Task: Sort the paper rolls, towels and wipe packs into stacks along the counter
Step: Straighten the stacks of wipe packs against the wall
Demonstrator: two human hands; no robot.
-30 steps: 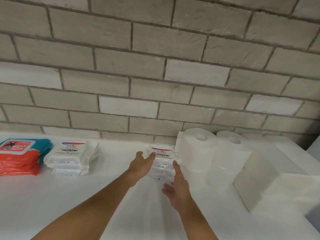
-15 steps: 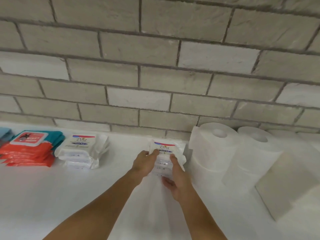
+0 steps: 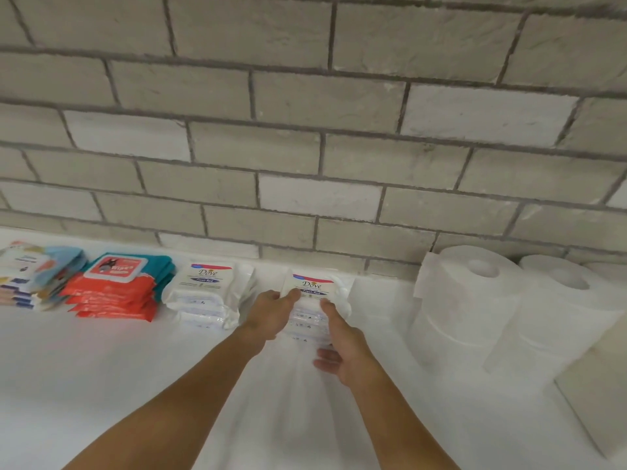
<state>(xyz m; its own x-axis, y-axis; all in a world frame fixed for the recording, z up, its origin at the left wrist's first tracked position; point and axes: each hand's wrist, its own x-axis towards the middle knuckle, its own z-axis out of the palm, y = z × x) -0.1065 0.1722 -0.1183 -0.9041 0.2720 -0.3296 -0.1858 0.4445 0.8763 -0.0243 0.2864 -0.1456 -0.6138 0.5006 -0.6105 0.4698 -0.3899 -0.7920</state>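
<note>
Standing on the white counter [image 3: 101, 368] near the brick wall [image 3: 305, 130], the Dove wipe-pack stack [image 3: 310, 301] is clasped from both sides: left hand [image 3: 271, 312] and right hand [image 3: 342, 346] each curl fingers round it, thumbs on top. A second Dove stack [image 3: 207, 295] lies just left, paper rolls [image 3: 471, 300] to the right.

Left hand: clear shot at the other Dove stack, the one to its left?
Likely yes, once freed: the left hand grips the nearer Dove stack with the right hand, and only bare counter separates it from the other Dove stack.
</note>
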